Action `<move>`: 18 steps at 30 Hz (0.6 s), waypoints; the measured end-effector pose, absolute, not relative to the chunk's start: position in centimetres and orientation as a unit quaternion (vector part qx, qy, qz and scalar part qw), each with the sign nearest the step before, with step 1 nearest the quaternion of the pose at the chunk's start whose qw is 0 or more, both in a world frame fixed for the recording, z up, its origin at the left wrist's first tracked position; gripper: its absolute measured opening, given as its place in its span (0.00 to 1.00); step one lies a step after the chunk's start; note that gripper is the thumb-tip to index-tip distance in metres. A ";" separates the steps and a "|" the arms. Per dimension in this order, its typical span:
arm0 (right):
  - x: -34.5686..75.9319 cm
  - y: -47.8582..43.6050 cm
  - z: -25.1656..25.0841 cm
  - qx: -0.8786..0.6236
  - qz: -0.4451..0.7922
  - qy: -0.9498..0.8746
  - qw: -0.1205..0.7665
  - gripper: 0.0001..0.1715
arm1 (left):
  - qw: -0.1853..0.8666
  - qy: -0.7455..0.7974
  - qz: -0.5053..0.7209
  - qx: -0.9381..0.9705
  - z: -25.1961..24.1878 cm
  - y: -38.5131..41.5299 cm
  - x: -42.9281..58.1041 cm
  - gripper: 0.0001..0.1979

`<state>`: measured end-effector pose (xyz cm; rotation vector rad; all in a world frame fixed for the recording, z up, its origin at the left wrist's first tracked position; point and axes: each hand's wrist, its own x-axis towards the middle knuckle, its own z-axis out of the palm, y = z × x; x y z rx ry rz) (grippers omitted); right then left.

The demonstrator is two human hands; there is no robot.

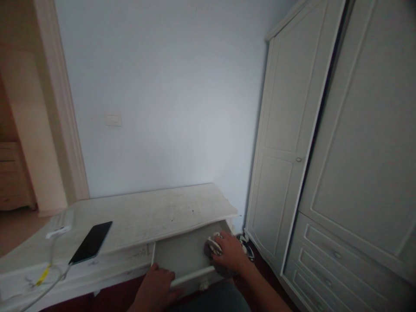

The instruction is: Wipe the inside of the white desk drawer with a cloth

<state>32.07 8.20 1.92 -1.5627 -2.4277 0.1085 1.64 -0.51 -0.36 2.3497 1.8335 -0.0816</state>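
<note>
A white drawer (183, 253) stands pulled out from a low white table (156, 212) against the wall. My left hand (157, 284) grips the drawer's front left corner, fingers curled over its edge. In my right hand (229, 251) is a bunched brown and cream cloth (212, 247), held at the drawer's right side near the front edge. Part of the cloth hangs over the drawer front. The drawer's visible floor is bare and greyish.
A dark phone (92, 242) lies on the table's left part, with a white cable (52, 288) and a white power strip (60, 223) near it. To the right rises a white wardrobe (286, 130). A black-and-white patterned item (247, 247) sits beyond my right wrist.
</note>
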 end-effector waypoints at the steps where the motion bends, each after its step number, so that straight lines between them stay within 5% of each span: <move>1: 31.9 8.0 1.9 -0.538 0.034 -0.832 0.129 0.24 | 0.077 0.613 -0.029 0.786 -0.4 -0.5 1.7 0.26; 18: 22.8 5.2 0.7 -0.470 0.086 -0.857 0.194 0.30 | 0.075 0.612 -0.036 0.786 -0.5 -0.2 1.7 0.27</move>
